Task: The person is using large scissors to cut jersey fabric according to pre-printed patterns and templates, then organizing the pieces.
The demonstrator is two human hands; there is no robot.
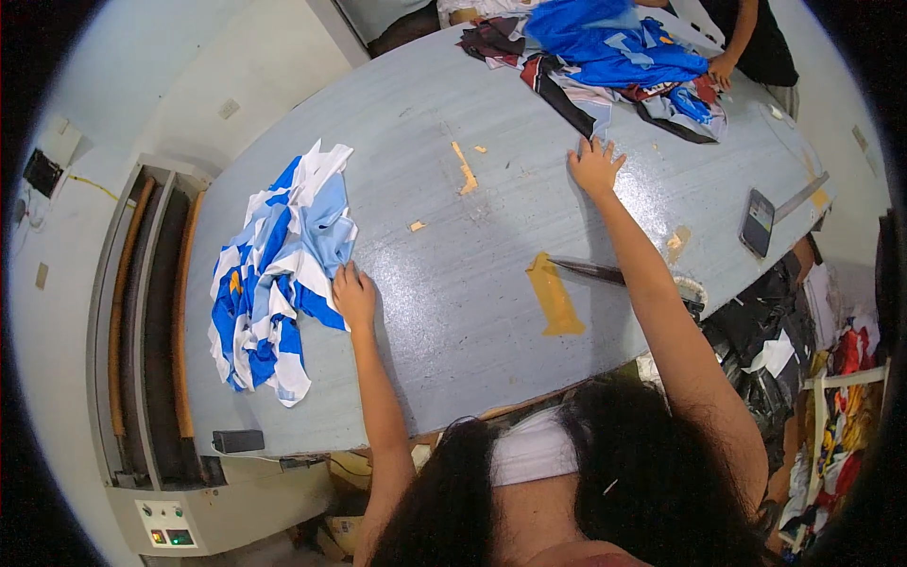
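Crumpled blue-and-white fabric pile (pixel 283 269): left part of grey surface (pixel 444 321) | left hand (pixel 354 299): fingertips on pile's right edge, cannot tell if grasping | right hand (pixel 596 172): released, fingers spread, just beside blue-black-maroon fabric heap (pixel 624 66) | dark pointed blade (pixel 590 270): tip at yellow-brown tape strip (pixel 554 302)

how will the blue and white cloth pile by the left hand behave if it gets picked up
The cloth pile is probably floppy, since it lies in loose folds. It looks fairly light for its size, as the fabric seems thin. Lifted by the edge near the left hand, it might come apart, because it appears to be several overlapping pieces.
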